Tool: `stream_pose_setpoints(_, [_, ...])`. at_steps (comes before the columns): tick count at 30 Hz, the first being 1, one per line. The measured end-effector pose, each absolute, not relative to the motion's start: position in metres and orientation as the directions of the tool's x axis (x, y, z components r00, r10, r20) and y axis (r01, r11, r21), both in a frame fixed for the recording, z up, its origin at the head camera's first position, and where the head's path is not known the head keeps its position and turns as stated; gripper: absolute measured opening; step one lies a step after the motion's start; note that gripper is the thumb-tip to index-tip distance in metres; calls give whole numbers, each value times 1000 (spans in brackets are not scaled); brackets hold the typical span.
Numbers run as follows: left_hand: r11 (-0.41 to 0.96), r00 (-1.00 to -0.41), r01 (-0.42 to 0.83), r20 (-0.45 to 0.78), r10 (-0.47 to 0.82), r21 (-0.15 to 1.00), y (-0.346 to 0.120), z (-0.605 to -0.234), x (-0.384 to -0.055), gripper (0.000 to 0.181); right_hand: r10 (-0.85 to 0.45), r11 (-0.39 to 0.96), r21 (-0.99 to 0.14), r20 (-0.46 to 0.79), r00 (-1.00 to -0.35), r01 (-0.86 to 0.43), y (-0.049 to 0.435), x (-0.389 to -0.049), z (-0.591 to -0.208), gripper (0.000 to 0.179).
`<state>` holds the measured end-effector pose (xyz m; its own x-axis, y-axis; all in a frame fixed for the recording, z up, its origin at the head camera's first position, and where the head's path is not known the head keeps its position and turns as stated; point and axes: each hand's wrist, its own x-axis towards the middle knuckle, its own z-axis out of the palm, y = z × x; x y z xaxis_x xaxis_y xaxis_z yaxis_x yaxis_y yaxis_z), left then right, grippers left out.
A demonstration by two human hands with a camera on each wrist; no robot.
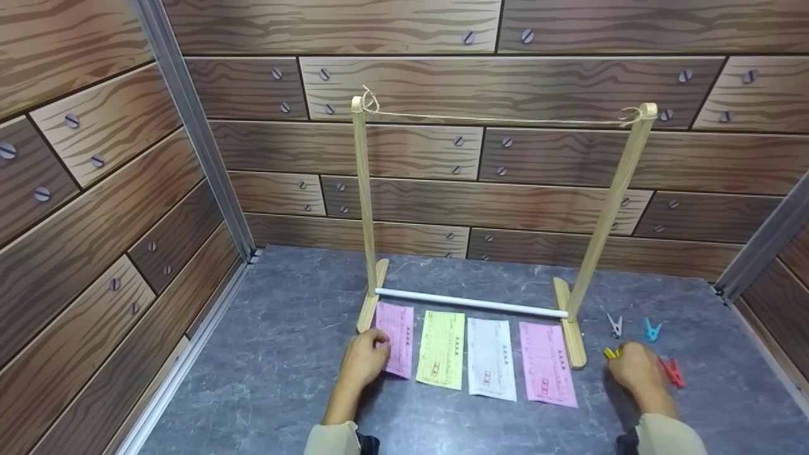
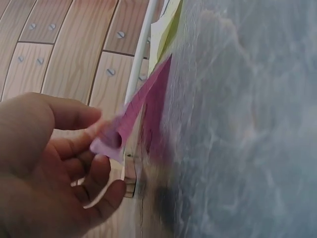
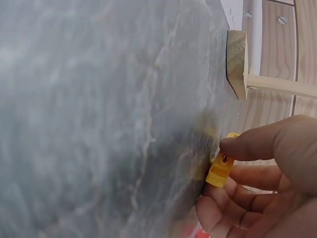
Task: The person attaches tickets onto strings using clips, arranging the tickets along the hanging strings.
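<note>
My left hand is at the left pink paper slip, the leftmost in a row of printed slips. In the left wrist view, thumb and fingers pinch that pink slip at one end, which bends up off the table. At the right, my right hand holds a yellow clothespin between thumb and fingers, low over the tabletop. Near this hand lie a red clothespin, a blue clothespin and a grey clothespin.
A yellow-green slip, a white slip and another pink slip lie on the grey table. Behind them stands a wooden frame with a white crossbar and a string tied between its post tops.
</note>
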<state>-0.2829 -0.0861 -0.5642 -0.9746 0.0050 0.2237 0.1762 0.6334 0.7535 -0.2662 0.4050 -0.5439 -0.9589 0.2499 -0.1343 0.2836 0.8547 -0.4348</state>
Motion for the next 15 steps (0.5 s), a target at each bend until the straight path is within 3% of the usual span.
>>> stream_pose_setpoints(8, [525,-952,287,299,63,801,-91,-566,-290,27,256,817,-505,-119,-959,280,401,-273,-536,54])
stream_pose_setpoints(15, [407,-932,354,278,234,842,-95,-566,-293,59,230,797,-570,-18,-973,199,392,-275,-524,49])
